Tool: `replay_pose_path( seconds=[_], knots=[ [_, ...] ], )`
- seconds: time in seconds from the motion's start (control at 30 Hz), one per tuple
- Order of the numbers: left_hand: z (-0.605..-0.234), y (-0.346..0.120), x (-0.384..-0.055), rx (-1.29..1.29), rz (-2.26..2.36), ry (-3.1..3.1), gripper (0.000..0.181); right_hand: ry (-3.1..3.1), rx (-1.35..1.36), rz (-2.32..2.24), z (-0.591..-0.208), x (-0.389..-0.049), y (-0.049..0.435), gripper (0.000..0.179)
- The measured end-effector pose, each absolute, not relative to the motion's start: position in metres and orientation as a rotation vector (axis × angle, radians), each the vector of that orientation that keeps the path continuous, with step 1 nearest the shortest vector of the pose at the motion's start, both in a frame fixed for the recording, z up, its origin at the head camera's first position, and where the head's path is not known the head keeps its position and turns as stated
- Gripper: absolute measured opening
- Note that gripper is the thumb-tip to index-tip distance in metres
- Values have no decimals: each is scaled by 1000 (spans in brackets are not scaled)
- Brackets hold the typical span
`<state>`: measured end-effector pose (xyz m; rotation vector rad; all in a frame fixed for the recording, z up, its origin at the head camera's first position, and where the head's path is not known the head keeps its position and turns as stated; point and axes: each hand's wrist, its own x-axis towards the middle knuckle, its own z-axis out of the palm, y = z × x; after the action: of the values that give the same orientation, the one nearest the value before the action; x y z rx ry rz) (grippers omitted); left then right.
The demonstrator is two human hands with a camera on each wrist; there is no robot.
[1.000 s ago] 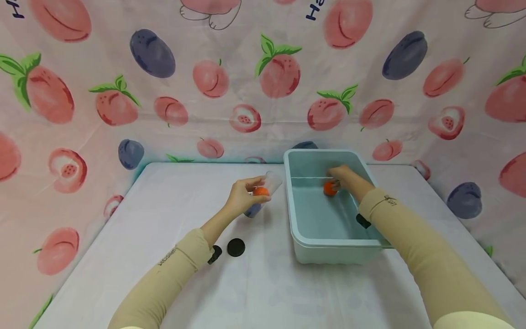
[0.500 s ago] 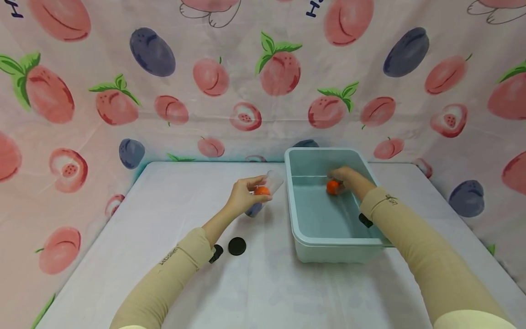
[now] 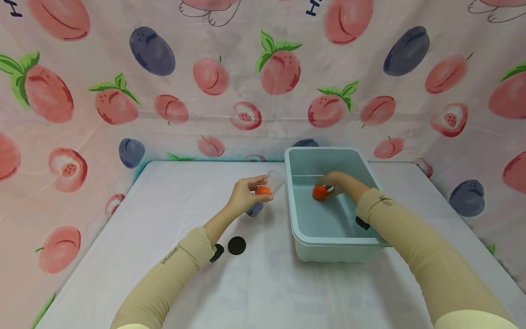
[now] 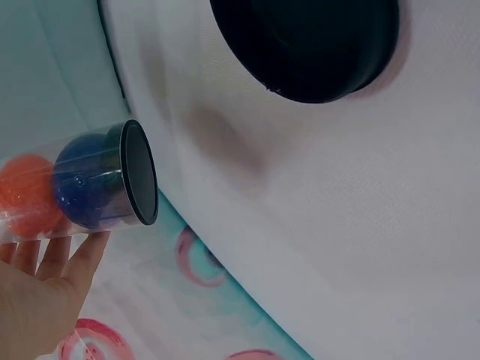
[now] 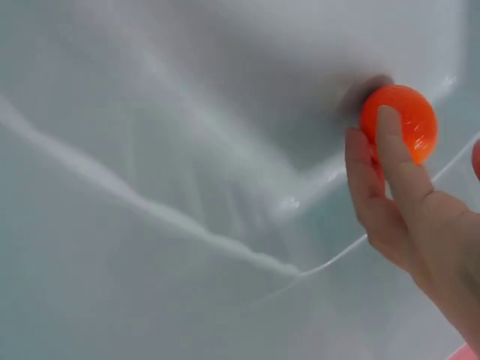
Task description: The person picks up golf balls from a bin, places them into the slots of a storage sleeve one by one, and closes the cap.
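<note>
My left hand (image 3: 242, 197) grips a clear plastic tube (image 3: 276, 181), tilted above the white table. Inside the tube are an orange ball (image 4: 30, 196) and a blue ball (image 4: 84, 181), the blue one beside the black end cap (image 4: 139, 172). Down in the pale blue bin (image 3: 297, 219), my right hand (image 3: 341, 183) touches another orange ball (image 5: 409, 120). Its fingers (image 5: 394, 150) lie extended along that ball's side, while the thumb tip (image 5: 476, 160) shows apart from the ball at the right wrist view's edge.
A round black lid (image 3: 237, 246) lies on the white table (image 3: 263, 292), near my left forearm. The bin's raised walls surround my right hand. Behind the table hangs a fruit-print cloth (image 3: 246, 82).
My right hand and the loose orange ball have shifted left inside the bin. The left hand keeps holding the tube in nearly the same place.
</note>
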<state>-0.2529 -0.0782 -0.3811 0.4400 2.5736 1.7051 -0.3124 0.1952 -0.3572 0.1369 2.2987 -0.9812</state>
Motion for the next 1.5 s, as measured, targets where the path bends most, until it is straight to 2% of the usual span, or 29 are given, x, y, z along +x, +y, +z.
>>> replay_pose_path(
  seconds=[0.07,0.17,0.27,0.5,1.03,1.5],
  knots=[
    [-381,-78,-253,444,1702,2572,61,2263,159,-1002,-359,-313,190,50],
    [-381,-78,-253,442,1701,2566,61,2109,344,-1234,-362,-313,180,53],
    [-381,-78,-253,441,1705,2560,61,2013,379,-1286,-365,-313,170,55],
    [-381,-78,-251,449,1723,2553,61,2009,349,-1233,-368,-312,153,55],
    [-382,-76,-252,442,1716,2560,60,1988,389,-1168,-370,-310,150,58],
    [-379,-78,-250,478,1707,2564,61,2036,339,-1152,-377,-311,146,49]
  ],
)
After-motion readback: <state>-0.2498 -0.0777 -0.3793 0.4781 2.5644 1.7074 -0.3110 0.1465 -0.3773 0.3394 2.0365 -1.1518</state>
